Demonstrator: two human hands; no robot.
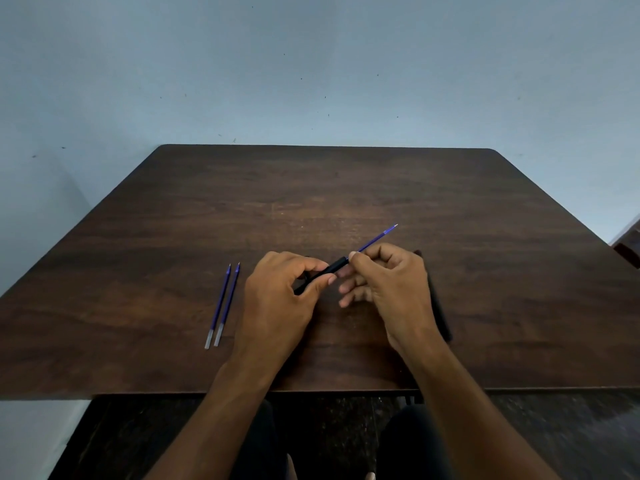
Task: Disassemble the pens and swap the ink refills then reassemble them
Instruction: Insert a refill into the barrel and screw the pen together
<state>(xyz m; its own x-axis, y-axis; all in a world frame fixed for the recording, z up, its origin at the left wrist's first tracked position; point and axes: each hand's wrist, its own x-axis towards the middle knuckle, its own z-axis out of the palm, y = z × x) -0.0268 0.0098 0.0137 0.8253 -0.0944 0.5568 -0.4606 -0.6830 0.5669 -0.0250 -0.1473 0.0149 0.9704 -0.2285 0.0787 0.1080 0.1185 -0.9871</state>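
My left hand (278, 299) grips a black pen barrel (334, 266) above the middle of the dark wooden table (346, 188). A blue ink refill (379, 237) sticks out of the barrel's open end, tip pointing up and to the right. My right hand (388, 285) pinches that refill between thumb and forefinger just past the barrel's mouth. Two more blue refills (223, 304) lie side by side on the table to the left of my left hand, tips pointing away from me. Another black pen part (440, 306) lies on the table, mostly hidden behind my right hand.
The table's near edge (242, 393) runs just below my wrists, and my dark-clothed legs (408, 441) show beneath it. A pale blue wall (311, 64) stands behind the table. A dark piece of furniture (628, 245) shows at the right edge.
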